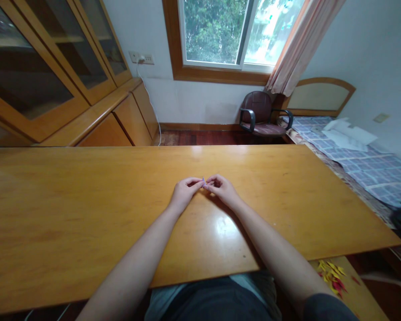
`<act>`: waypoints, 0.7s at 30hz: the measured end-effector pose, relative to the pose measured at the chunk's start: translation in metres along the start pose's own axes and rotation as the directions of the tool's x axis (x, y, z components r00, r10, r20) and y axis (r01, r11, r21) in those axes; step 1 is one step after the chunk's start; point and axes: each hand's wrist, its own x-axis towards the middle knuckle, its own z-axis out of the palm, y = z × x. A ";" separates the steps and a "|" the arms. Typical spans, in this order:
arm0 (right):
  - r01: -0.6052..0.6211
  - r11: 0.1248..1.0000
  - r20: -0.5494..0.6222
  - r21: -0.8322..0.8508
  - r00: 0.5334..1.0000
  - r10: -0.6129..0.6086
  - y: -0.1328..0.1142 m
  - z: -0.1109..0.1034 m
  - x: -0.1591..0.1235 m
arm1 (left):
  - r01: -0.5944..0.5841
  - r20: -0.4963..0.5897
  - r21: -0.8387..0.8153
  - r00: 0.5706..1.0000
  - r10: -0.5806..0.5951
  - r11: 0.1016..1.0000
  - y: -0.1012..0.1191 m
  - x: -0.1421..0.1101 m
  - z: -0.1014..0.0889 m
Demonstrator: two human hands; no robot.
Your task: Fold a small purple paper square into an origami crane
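Observation:
A small purple piece [203, 182], which looks like folded paper, sits between my fingertips just above the wooden table [87, 209]. My left hand [184, 191] pinches it from the left with thumb and fingers. From the right, my right hand [223, 189] closes thumb and fingertips on the same piece. Most of the piece is covered by the fingers, so its exact shape cannot be made out. Both forearms reach forward over the tabletop.
Several small yellow and red pieces [332, 274] lie on a lower surface at the bottom right, below the table edge. Beyond the table stand a cabinet [120, 111], an office chair [262, 113] and a bed [361, 160] with white sheets on it.

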 end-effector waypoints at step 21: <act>-0.054 0.989 0.049 -0.136 0.997 0.061 -0.012 -0.001 -0.007 | 0.014 0.075 -0.043 0.997 -0.011 0.999 0.003 -0.002 -0.001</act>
